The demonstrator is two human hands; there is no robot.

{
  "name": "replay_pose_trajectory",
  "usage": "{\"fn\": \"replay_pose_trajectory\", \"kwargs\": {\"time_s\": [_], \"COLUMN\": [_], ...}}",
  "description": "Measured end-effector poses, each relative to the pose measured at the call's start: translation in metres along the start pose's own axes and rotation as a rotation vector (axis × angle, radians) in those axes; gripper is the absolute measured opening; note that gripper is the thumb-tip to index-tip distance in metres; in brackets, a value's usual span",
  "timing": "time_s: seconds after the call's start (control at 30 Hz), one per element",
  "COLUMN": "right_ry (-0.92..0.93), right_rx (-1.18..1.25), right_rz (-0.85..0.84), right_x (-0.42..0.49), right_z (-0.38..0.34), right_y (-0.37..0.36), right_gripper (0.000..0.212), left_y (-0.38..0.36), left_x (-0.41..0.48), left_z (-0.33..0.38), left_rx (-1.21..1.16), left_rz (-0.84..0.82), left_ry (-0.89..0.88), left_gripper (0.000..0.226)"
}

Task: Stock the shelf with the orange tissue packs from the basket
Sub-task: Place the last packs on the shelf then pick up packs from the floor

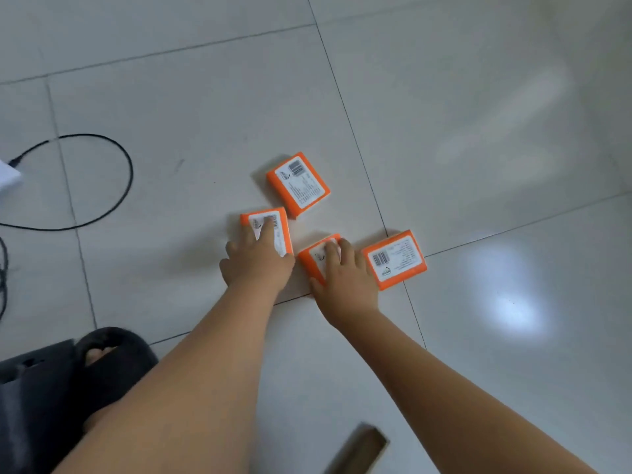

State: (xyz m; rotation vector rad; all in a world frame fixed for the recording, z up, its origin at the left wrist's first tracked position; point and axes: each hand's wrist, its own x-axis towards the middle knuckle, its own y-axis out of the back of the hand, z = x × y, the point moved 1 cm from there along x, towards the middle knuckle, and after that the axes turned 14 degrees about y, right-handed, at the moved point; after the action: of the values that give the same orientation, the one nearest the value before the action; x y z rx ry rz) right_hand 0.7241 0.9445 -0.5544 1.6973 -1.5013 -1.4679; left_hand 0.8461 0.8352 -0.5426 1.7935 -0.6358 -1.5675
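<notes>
You were at the pick-up step. Four orange tissue packs lay label-up on the glossy tiled floor, with no basket or shelf in view. Your left grip lay with fingers flat over the left pack. Your right grip lay likewise on the middle pack, thumb at its edge. Next, I judged, you needed to close round both and lift. A black cable looped at the left.
</notes>
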Motion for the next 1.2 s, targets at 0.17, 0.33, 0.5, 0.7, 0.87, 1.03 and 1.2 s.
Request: {"fn": "replay_pose_trajectory", "kwargs": {"time_s": [0.17,0.33,0.5,0.7,0.87,1.03,1.2], "right_ry": [-0.079,-0.095,-0.189,-0.216,-0.323,-0.406,-0.396], "right_rx": [0.018,0.018,0.385,0.662,1.012,1.505,1.703], "right_rz": [0.077,0.031,0.204,0.271,0.292,0.184,0.182], "right_x": [0.004,0.011,0.014,0.019,0.020,0.031,0.039], "right_z": [-0.003,-0.003,-0.007,-0.010,-0.016,-0.025,-0.039], "right_y": [-0.026,-0.030,-0.011,0.001,0.000,-0.008,-0.012], "right_gripper": [0.091,0.104,0.097,0.074,0.038,0.058,0.058], "left_y": [-0.009,-0.009,0.001,-0.014,-0.001,0.011,0.028], "left_x": [0.019,0.041,0.048,0.053,0.067,0.076,0.073], "left_z": [0.026,0.019,-0.022,-0.026,-0.015,-0.043,-0.071], "left_rx": [-0.136,-0.252,-0.178,0.079,-0.135,-0.587,-1.216], "left_rz": [-0.055,0.090,0.139,0.219,0.306,0.204,-0.042], "left_ry": [0.035,0.015,-0.064,-0.305,-0.171,-0.238,-0.149], "left_gripper": [0.097,0.100,0.086,0.107,0.072,0.065,0.030]}}
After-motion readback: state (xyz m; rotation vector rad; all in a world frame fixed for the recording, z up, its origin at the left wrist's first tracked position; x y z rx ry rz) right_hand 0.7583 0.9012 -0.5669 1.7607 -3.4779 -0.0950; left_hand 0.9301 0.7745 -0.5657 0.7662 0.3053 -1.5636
